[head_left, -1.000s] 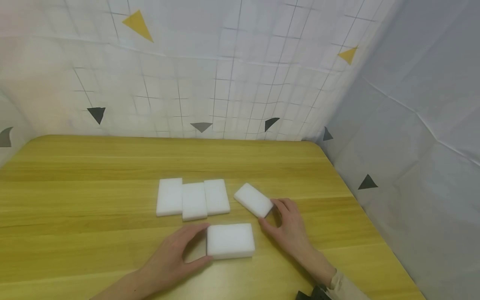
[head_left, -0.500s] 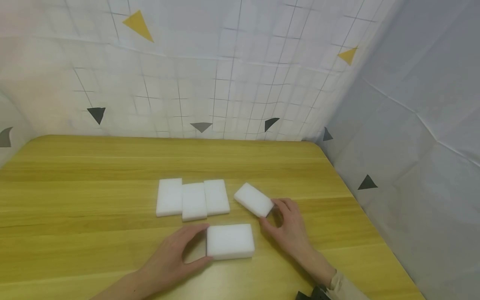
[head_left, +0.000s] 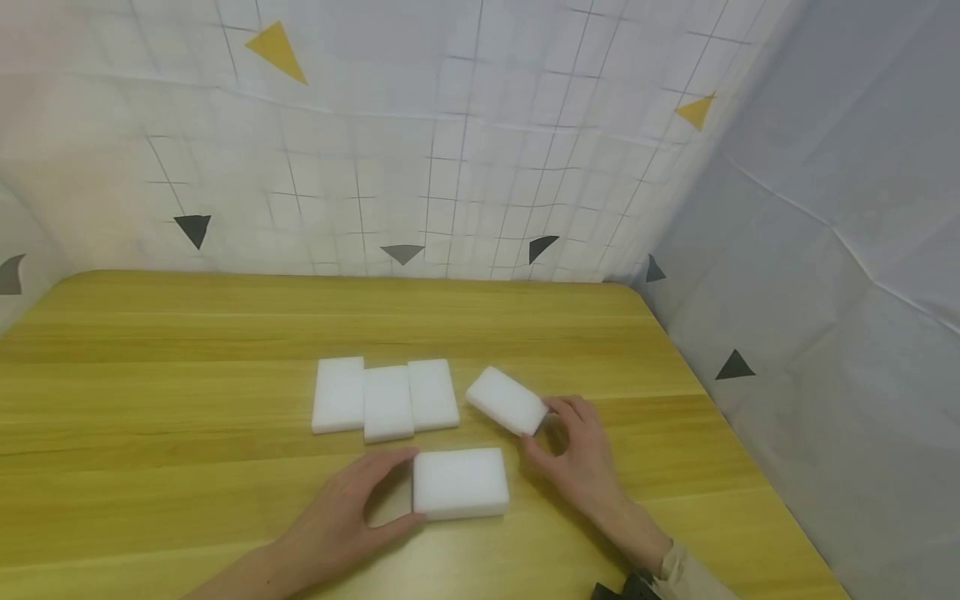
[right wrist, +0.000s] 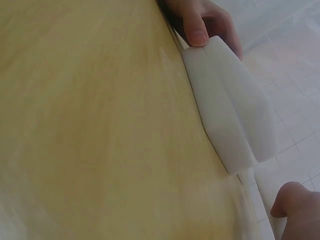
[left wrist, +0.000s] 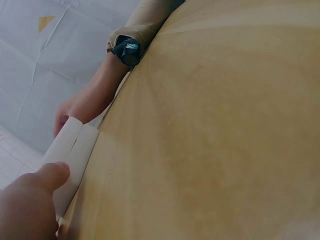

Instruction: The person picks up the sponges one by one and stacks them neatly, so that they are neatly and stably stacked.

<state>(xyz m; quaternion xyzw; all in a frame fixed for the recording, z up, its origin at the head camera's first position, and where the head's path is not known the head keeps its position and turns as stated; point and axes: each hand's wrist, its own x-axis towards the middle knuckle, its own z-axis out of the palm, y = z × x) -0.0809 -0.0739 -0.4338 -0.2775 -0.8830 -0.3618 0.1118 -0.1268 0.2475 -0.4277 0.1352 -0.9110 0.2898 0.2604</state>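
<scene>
The left hand's (head_left: pixel 337 517) thumb and fingers, parted to the block's breadth, grip the left end of a stacked white pair (head_left: pixel 459 482), one block upon another. Across from me, the right hand (head_left: pixel 581 458) pinches the near end of a slanted white block (head_left: pixel 506 398), just beyond that pair. Farther left, three white blocks (head_left: pixel 388 402) lie side by side on the wooden tabletop (head_left: pixel 187 375), the middle one set nearer the person.
</scene>
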